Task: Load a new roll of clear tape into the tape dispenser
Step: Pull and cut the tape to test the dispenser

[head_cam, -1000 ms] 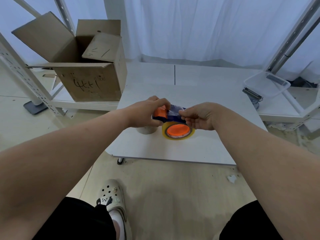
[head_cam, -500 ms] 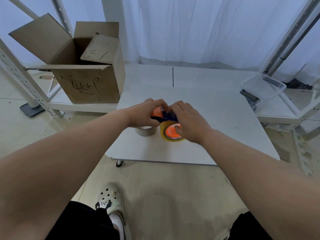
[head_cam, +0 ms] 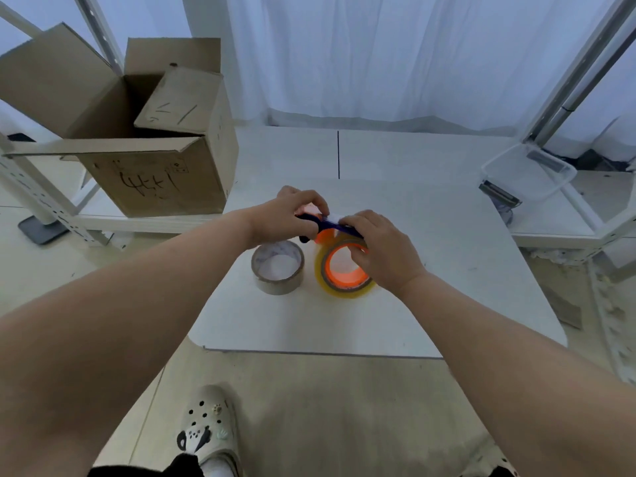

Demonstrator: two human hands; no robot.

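Nearest me, an empty tape core (head_cam: 278, 268) sits on the white table (head_cam: 447, 270), now uncovered since my left hand (head_cam: 280, 220) rose. Just right of it, the clear tape roll (head_cam: 344, 270) sits on the dispenser (head_cam: 335, 227); my right hand (head_cam: 378, 249) has dropped onto it, fingers pressing, probably seating it. Left fingers hold the handle. Far left, a cardboard box (head_cam: 151, 173).

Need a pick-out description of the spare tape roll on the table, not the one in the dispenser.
Start at the white table, near its front edge, just under the left hand. The spare roll lies flat there, untouched, left of the tape dispenser. Unlike the yellowish roll on the dispenser's orange hub, it is pale grey-beige and you see the table through its empty core.
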